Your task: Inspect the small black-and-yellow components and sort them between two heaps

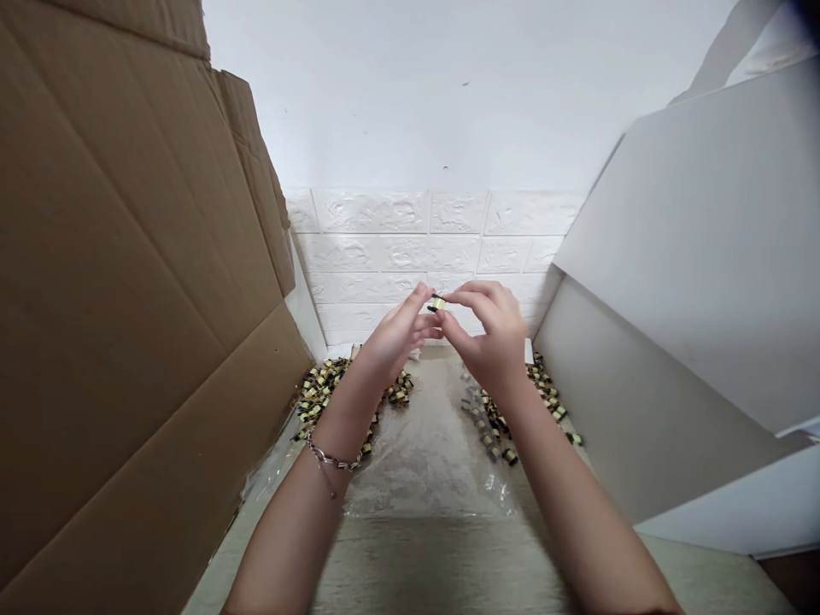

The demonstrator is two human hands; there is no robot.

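A small transformer (438,303), a yellow-wrapped body with black ends, is held up between my two hands in front of the wall. My right hand (490,329) pinches it between thumb and index finger from the right. On its other side, my left hand (398,337) closes thumb and fingers around its left end; the exact contact there is hard to see. A chain bracelet (334,461) circles my left wrist. Below the hands lie a pile of similar transformers (324,389) on the left and another pile (551,397) on the right, partly covered by my arms.
A clear plastic bag or sheet (429,461) lies flat on the pale table (410,568) between the piles. Tall brown cardboard (147,282) walls the left side, and white panels (692,256) wall the right. A white brick-patterned wall (377,209) stands behind.
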